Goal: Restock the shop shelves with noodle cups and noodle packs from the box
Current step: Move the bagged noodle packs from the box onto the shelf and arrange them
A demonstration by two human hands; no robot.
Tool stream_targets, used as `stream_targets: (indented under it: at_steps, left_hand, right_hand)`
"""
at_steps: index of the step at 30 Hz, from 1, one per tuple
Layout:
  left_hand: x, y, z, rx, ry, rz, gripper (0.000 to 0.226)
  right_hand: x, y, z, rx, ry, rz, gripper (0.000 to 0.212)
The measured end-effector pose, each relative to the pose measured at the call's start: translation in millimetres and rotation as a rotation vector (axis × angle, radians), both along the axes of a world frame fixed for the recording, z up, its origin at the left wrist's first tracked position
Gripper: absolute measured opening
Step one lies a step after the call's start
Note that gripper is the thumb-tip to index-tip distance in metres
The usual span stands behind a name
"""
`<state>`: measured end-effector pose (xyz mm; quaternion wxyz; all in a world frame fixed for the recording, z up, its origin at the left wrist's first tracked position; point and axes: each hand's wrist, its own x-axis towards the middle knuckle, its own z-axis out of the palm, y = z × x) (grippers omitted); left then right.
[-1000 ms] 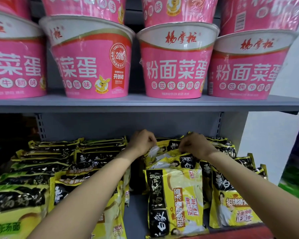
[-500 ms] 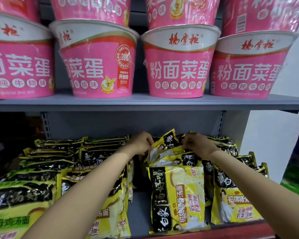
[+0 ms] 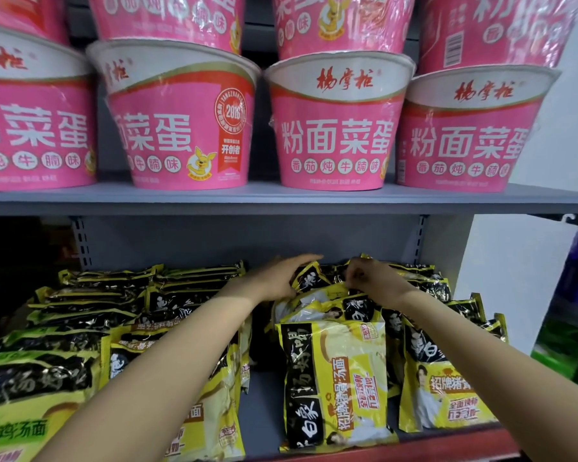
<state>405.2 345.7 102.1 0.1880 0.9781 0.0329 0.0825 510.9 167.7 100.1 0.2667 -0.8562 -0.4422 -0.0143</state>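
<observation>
On the upper shelf [image 3: 281, 203], pink noodle cups [image 3: 337, 128] stand side by side in a row, upright, with more pink cups stacked on their lids. Under that grey board the space is low, and both forearms reach into it toward the back wall [image 3: 214, 241]. The lower shelf [image 3: 264, 408] carries yellow-and-black noodle packs in rows that run front to back: a flat-lying stack [image 3: 114, 295] to the left, a leaning front pack [image 3: 334, 385] in the middle row, and another row [image 3: 441, 388] just beside it on the right. A bare strip of shelf separates the left stack from the middle row. To the far right, past the shelf's side panel, green and purple goods show only as a blur.

The pack being handled [image 3: 314, 280] sits at the rear of the middle row, between the two hands and touching both. The left hand [image 3: 281, 278] cups its left edge with fingers extended over the top. The right hand [image 3: 371, 278] curls its fingers over the pack's top right edge, pinching it. The pack stands tilted on edge, one black corner pointing upward; its long axis seems to run left to right, though the hands hide much of it.
</observation>
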Motion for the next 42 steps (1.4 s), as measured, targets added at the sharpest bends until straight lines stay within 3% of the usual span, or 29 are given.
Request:
stream_targets:
  at_steps: [4, 8, 13, 17, 22, 25, 29, 32, 34, 42]
  left_hand:
    - [0, 4, -4, 0.083, 0.023, -0.017, 0.077]
    - [-1, 7, -6, -0.113, -0.077, 0.03, 0.051]
    - [-4, 10, -15, -0.273, -0.211, 0.08, 0.038]
    - [-6, 19, -15, -0.046, -0.028, 0.132, 0.037]
    - [-1, 0, -4, -0.064, -0.205, 0.005, 0.028]
    - [9, -18, -5, -0.167, -0.046, -0.082, 0.032]
    - [17, -22, -2, -0.164, -0.028, -0.047, 0.037]
    - [15, -22, 2, -0.169, -0.05, -0.046, 0.036]
    - [11, -21, 2, -0.189, -0.064, -0.028, 0.041]
    - [-20, -6, 1, -0.153, -0.017, -0.026, 0.07]
  right_hand:
    - [1, 0, -2, 0.022, 0.049, 0.009, 0.028]
    - [-1, 0, 1, 0.085, 0.075, 0.012, 0.029]
    - [-5, 1, 0, 0.117, -0.003, -0.013, 0.025]
    - [-7, 4, -2, 0.122, -0.03, -0.024, 0.014]
    - [-9, 5, 2, 0.103, -0.033, -0.036, 0.012]
    - [-11, 3, 3, 0.088, -0.057, -0.056, 0.013]
    - [-13, -8, 7, 0.104, 0.047, -0.081, 0.01]
    - [-15, -17, 8, 0.017, 0.105, -0.104, 0.042]
    - [-17, -21, 7, -0.018, 0.093, -0.126, 0.051]
    - [-35, -23, 1, 0.047, 0.082, -0.118, 0.046]
